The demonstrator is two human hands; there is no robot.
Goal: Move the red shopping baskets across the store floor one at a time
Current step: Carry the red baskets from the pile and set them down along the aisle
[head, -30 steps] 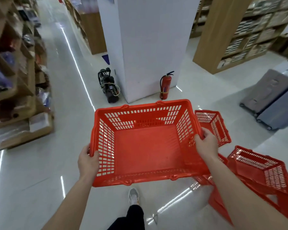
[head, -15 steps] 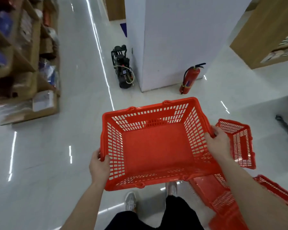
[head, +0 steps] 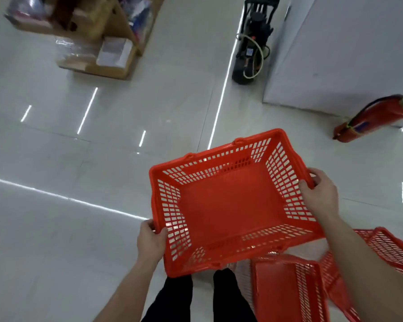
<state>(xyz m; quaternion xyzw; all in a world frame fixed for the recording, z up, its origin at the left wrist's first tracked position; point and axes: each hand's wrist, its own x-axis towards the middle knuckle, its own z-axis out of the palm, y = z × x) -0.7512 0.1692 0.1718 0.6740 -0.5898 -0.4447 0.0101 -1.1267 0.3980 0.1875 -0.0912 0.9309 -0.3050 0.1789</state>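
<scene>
Head view: a red slotted plastic shopping basket (head: 233, 205) is held in the air above the glossy white tiled floor (head: 68, 240), right of the middle of the scene and in front of the person. Its open top faces up toward the camera, the rim is tilted, and nothing lies inside it.

The left hand (head: 150, 242) grips the basket's near-left corner. Its thumb is hooked over the rim and its fingers (head: 147, 226) are curled round the outside. The right hand (head: 319, 196) clasps the right rim toward the far end, with the thumb on the inner edge and the fingers (head: 318, 174) wrapped over the outer edge.

Below the basket, the person's legs in black trousers (head: 175, 298) show at the near edge. At the near right, low down, is a second red plastic basket (head: 286, 289), and just to its right a third red plastic basket (head: 391, 249). Both are blurred and partly hidden by the right forearm.

At the far right a white square pillar (head: 347, 54) stands on the floor, with a red fire extinguisher (head: 377, 117) beside its near corner. A black wheeled machine with a pale cable (head: 251, 43) sits just left of the pillar. At the far left is a wooden shelf unit holding wrapped goods (head: 98, 36).
</scene>
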